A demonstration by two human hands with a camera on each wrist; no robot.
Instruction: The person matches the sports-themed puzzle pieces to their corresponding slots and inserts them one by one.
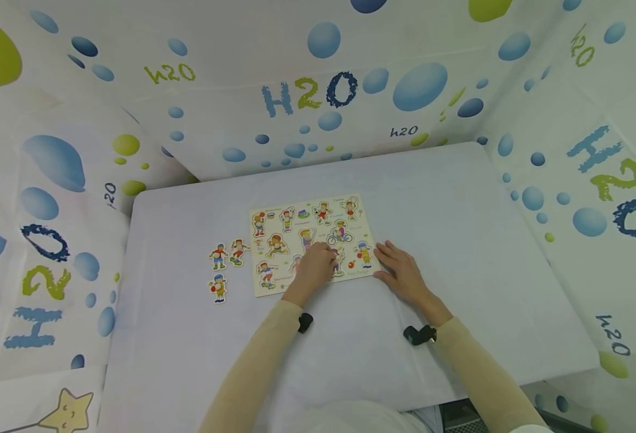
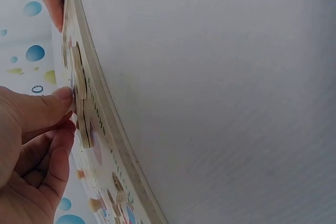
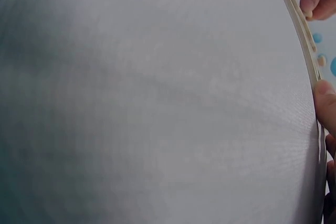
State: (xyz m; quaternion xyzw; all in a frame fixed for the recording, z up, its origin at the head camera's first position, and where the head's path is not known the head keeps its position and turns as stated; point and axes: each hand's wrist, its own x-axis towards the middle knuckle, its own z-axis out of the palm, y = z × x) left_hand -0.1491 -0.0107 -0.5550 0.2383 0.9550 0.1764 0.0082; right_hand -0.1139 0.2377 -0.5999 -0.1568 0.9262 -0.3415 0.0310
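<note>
I see the left hand (image 1: 313,264) pinching a flat painted-wood figure (image 1: 339,263) at four o'clock on the cream rectangular board (image 1: 318,205), blocking others; right hand (image 1: 402,272), fingers extended, touches three; loose painted figures (image 1: 218,257) lie at nine.

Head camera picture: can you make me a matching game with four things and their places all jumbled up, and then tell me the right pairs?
Things
1. Left hand
2. Right hand
3. Three loose pieces
4. Smiling star

Places
A. On the table, left of the puzzle board
B. Bottom left corner of the picture
C. Over the middle of the board's near edge
D. At the board's right edge

Right pairs
1-C, 2-D, 3-A, 4-B
</note>
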